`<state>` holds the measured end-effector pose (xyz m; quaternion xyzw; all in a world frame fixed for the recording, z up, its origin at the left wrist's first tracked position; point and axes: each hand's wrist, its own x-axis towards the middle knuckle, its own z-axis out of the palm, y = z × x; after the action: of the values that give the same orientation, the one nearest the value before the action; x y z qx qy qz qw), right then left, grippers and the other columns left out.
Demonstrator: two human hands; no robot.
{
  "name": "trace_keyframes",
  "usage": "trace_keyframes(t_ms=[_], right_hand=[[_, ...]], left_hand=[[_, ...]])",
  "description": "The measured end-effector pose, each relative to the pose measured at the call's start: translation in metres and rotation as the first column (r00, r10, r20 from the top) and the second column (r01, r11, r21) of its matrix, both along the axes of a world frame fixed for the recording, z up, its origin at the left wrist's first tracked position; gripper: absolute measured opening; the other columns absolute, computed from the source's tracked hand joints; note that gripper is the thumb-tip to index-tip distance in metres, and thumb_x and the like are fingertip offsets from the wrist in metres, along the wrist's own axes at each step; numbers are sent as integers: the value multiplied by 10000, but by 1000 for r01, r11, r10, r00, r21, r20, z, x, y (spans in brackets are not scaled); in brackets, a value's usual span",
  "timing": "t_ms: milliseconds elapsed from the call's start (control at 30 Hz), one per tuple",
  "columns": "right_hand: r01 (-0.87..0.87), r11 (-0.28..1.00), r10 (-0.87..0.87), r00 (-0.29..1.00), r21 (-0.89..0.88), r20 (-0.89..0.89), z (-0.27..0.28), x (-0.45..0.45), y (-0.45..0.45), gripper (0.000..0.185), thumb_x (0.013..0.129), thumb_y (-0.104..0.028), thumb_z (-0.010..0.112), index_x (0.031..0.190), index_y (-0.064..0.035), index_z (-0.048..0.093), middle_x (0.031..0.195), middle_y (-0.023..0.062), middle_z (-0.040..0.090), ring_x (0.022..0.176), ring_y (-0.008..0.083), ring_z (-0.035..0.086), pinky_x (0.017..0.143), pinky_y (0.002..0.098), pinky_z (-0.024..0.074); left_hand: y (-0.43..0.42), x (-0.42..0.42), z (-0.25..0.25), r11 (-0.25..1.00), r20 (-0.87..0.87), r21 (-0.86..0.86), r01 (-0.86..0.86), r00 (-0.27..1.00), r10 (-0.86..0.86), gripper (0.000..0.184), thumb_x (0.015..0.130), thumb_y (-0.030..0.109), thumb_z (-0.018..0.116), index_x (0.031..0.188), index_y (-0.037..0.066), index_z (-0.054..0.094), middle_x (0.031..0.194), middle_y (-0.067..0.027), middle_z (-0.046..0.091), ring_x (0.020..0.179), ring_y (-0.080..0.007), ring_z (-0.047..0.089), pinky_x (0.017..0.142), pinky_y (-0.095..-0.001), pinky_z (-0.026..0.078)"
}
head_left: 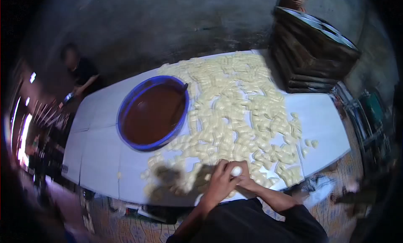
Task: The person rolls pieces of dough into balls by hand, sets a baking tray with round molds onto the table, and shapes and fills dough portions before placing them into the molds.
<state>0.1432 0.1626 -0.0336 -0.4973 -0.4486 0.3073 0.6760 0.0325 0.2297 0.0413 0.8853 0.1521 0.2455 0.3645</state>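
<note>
Head view: white lump (236, 171), smooth and rounded where it shows, held between my hands just above the bench's (317, 115) near edge. Pale yellow pieces (226, 131), small and plump, strewn thickly from far edge to near edge. Blue basin (147, 148) of brown matter (153, 113) stands to their left. Forearms converge from the near edge. Left hand (219, 178): fingers curled round the lump. Right hand (243, 181) pressed alongside, partly hidden; cannot tell how its fingers close.
</note>
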Motion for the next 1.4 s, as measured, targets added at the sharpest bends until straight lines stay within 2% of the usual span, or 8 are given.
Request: trace_keyframes(t_ms=[433, 567, 700, 900, 1000, 1167, 1267, 1400], right_hand=[[-104, 993, 115, 851, -50, 513, -55, -11, 37, 172, 634, -76, 711, 766, -49, 603, 623, 92, 579, 536, 214, 601, 508, 296, 453], [321, 931, -255, 911, -173, 323, -53, -11, 53, 307, 742, -13, 595, 551, -46, 356, 461, 36, 346, 459, 94, 343, 441, 287, 309], [509, 831, -479, 860, -225, 176, -40, 7, 44, 406, 801, 0, 586, 555, -75, 273, 490, -32, 278, 502, 54, 244, 445, 266, 212], [499, 850, -512, 858, -169, -40, -6, 0, 31, 364, 851, -78, 582, 591, -75, 326, 580, -46, 328, 572, 56, 286, 508, 252, 252], [491, 847, -527, 823, -202, -213, 13, -5, 27, 241, 891, -164, 513, 695, -61, 419, 654, -28, 386, 606, 70, 340, 553, 244, 296], [276, 944, -330, 812, -182, -482, 40, -33, 43, 493, 904, -449, 478, 1255, -107, 421, 839, 0, 453, 802, 104, 420, 747, 253, 353], [-72, 992, 53, 983, -102, -176, 40, 4, 21, 668, 905, -278, 537, 1425, -109, 153, 1123, 98, 467, 1018, 191, 478, 875, 333, 407], [413, 887, -191, 736, -207, 649, 41, 40, -7, 594, 848, -229, 611, 1368, -91, 359, 1441, 191, 245, 1275, 318, 357, 918, 398, 432]], left_hand=[[8, -52, -61, 743, 196, -665, -69, 945, 263, 218, 834, 96, 650, 1007, 0, 559, 939, -79, 592, 856, -143, 580, 697, -270, 470], [35, -103, -42, 483, 396, -870, -99, 441, 805, 142, 871, 112, 556, 989, 42, 523, 809, -2, 473, 669, -76, 449, 545, -217, 392], [125, -217, -69, 295, 213, -31, -955, 282, 935, 496, 843, 430, 599, 1081, 4, 509, 994, -158, 493, 899, -255, 499, 764, -407, 433], [124, -204, -91, 243, 43, 553, -797, 318, 947, 561, 805, 337, 647, 1246, 46, 459, 1267, -211, 423, 1037, -296, 521, 827, -445, 440], [83, -129, -99, 764, -82, -89, -639, 769, 634, 565, 788, 152, 658, 1290, 39, 424, 1303, -146, 443, 1041, -259, 539, 850, -408, 441], [-5, -22, -116, 650, 202, -746, -144, 882, 427, 330, 867, 108, 579, 1160, -22, 502, 1036, -85, 575, 925, -143, 535, 806, -292, 443], [7, -21, -71, 476, 61, -814, -332, 767, 639, 228, 913, 168, 531, 1014, -34, 564, 930, -60, 593, 846, -130, 535, 775, -281, 444], [17, -28, -55, 505, 77, -667, -547, 624, 778, 231, 931, 172, 484, 976, -37, 569, 823, -90, 594, 739, -167, 533, 699, -305, 445]])
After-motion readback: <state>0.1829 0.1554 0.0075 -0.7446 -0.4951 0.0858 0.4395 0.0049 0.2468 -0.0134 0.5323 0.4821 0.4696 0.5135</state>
